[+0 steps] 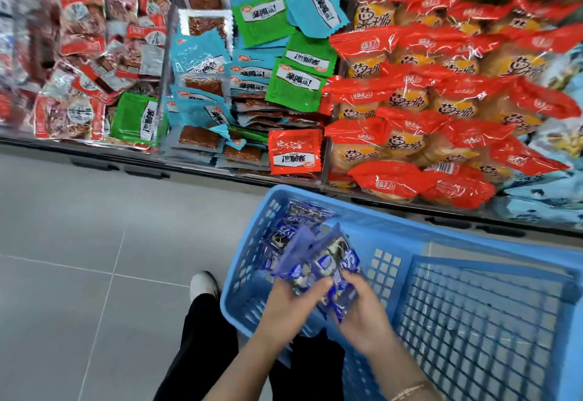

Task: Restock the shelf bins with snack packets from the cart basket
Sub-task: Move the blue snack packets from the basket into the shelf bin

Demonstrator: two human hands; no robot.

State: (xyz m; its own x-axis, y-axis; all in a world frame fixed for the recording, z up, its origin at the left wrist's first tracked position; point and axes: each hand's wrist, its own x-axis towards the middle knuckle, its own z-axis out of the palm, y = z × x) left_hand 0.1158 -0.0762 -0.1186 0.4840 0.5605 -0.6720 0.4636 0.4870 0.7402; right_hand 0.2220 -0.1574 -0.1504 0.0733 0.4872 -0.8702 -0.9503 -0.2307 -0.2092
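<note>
Blurry blue packets (328, 258) half behind hands (291, 304) (362, 317)

The shelf (104, 156) carries clear bins side by side: red-and-silver packets (82, 22) at the left, light blue packets (195, 56) and green packets (296, 85) heaped in the middle, orange-red packets (410, 85) piled at the right. Below it, a blue basket (410, 227) holds dark blue packets (303, 214). A white shoe (203, 284) stands on the grey tiled floor (79, 243).

Bare left hand (291, 304) and right hand (364, 314), forearms uncovered; thin bracelet (407, 392) on the right wrist; black trousers (202, 347), white shoe (203, 284).
</note>
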